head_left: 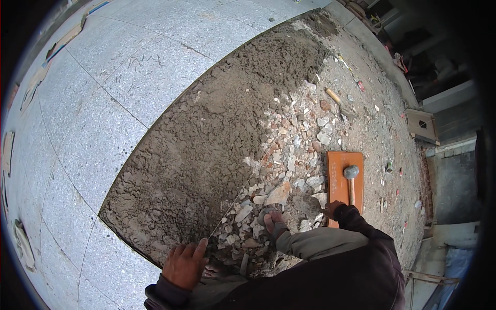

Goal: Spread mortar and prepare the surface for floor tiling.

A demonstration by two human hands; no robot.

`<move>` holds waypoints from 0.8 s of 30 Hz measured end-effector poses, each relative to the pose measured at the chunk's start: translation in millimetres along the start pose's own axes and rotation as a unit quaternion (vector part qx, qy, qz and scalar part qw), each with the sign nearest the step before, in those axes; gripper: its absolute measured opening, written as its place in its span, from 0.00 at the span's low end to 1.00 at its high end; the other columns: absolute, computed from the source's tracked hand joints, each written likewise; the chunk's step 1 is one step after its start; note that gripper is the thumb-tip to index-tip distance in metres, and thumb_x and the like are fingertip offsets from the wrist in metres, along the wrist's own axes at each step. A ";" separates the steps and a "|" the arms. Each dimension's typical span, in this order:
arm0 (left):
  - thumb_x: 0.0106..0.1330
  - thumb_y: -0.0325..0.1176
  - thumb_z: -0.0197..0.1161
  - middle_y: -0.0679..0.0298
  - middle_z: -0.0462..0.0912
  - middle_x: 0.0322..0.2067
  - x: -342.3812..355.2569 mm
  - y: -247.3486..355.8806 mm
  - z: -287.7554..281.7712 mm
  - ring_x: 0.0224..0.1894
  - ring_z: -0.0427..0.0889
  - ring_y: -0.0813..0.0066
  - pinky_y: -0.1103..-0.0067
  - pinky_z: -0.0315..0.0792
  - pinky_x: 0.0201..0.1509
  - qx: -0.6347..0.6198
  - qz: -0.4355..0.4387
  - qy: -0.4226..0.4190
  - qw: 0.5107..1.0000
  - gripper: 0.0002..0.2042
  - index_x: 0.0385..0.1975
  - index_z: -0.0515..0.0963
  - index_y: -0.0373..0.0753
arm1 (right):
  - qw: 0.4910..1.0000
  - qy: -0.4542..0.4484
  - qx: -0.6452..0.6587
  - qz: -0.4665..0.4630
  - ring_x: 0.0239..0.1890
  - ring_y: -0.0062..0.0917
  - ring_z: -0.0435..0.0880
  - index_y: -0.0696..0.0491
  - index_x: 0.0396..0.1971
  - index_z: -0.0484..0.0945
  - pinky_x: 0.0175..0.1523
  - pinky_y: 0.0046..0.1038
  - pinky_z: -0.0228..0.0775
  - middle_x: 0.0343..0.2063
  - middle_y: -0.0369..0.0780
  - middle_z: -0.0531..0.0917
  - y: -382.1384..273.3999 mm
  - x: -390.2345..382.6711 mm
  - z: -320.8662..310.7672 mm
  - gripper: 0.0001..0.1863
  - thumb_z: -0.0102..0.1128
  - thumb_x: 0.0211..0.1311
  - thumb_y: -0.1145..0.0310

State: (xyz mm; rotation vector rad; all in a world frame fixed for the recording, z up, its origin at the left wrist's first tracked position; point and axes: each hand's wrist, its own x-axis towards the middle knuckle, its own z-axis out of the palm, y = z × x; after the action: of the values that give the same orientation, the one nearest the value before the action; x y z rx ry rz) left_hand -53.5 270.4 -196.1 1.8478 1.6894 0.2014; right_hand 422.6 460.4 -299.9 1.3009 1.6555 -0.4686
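Observation:
My left hand (183, 263) is closed on a thin string (226, 217) that runs up over the edge of wet grey mortar (186, 155). My right hand (333, 209) is closed on the handle of a trowel, whose dark blade (310, 205) lies over broken rubble (279, 191) beside my foot (271, 222). Under and beside that hand is an orange board (336, 186), with a rubber mallet (351, 172) lying on it, its wooden handle pointing toward me.
Pale terrazzo floor (88, 134) borders the mortar on the left, with long strips (75, 33) along its far side. A wooden-handled tool (336, 98) lies on the rubble ground. Along the right stand a boxy object (421, 124) and a concrete wall (454, 181).

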 end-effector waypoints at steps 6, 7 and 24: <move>0.49 0.29 0.48 0.58 0.72 0.30 -9.7 25.2 34.9 0.35 0.71 0.62 0.71 0.64 0.40 -0.023 0.269 -0.139 0.953 0.14 0.38 0.66 0.38 | 0.990 0.140 0.016 0.032 0.37 0.40 0.72 0.55 0.35 0.70 0.42 0.35 0.64 0.32 0.50 0.74 -73.2 -26.9 -68.5 0.23 0.50 0.39 0.55; 0.49 0.29 0.47 0.58 0.73 0.28 -3.7 25.2 49.8 0.34 0.72 0.61 0.70 0.64 0.39 -0.010 0.290 -0.163 0.943 0.13 0.36 0.67 0.38 | 0.988 0.150 0.032 0.005 0.38 0.40 0.72 0.55 0.36 0.69 0.43 0.34 0.64 0.33 0.50 0.74 -74.2 -32.4 -74.5 0.24 0.51 0.39 0.55; 0.47 0.28 0.47 0.54 0.75 0.22 -26.5 -18.5 39.1 0.28 0.75 0.58 0.68 0.68 0.32 -0.036 0.084 -0.113 0.989 0.13 0.34 0.69 0.41 | 0.927 0.275 -0.026 -0.255 0.30 0.43 0.73 0.59 0.30 0.69 0.35 0.34 0.65 0.23 0.53 0.74 -176.1 -33.4 -205.5 0.20 0.54 0.35 0.62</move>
State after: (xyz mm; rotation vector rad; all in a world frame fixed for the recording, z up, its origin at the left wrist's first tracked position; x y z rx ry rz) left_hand -54.0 232.2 -229.3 1.8831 1.3573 0.1147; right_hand 174.1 535.2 -216.0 0.9979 2.4844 -0.3711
